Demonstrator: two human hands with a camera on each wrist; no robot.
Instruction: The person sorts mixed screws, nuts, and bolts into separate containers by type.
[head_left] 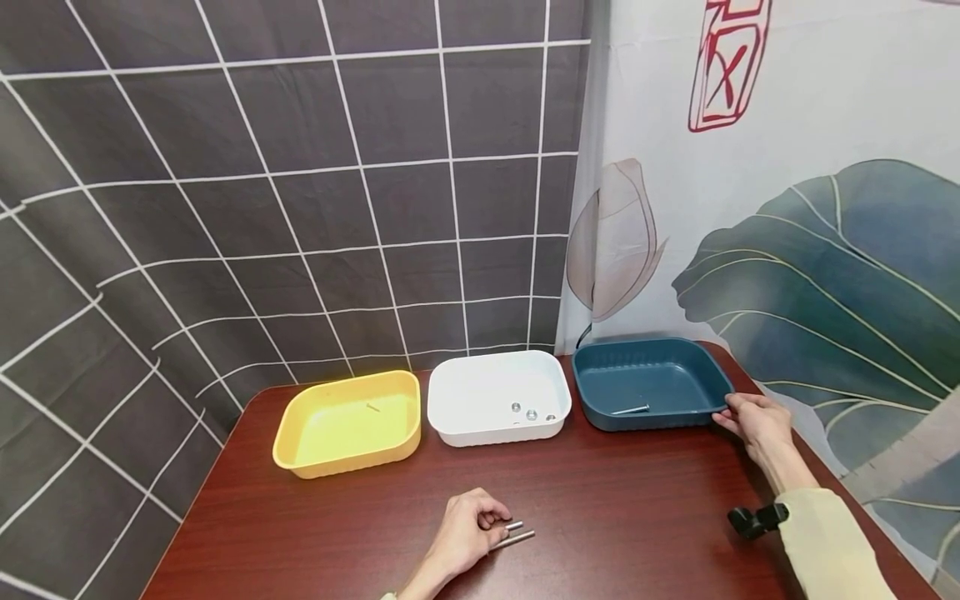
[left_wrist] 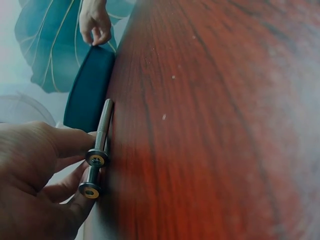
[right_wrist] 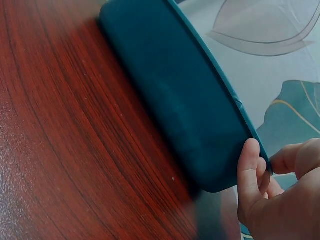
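Observation:
My left hand (head_left: 467, 533) is low over the front middle of the table. Its fingertips pinch two silver bolts (head_left: 517, 538), which point off to the right side by side. In the left wrist view the round socket heads of the bolts (left_wrist: 97, 159) face the camera, close to the fingertips. My right hand (head_left: 759, 421) grips the near right corner of the dark blue tray (head_left: 652, 421), thumb and fingers on its rim. One long bolt (head_left: 632, 410) lies inside that tray. The right wrist view shows the thumb against the tray's outer wall (right_wrist: 175, 95).
Left of the blue tray stands a white tray (head_left: 495, 435) with three nuts (head_left: 532, 414). Farther left is a yellow tray (head_left: 352, 463) holding a small screw (head_left: 372, 407). All three line the back edge of the brown table (head_left: 600, 500), before hanging cloths (head_left: 375, 208).

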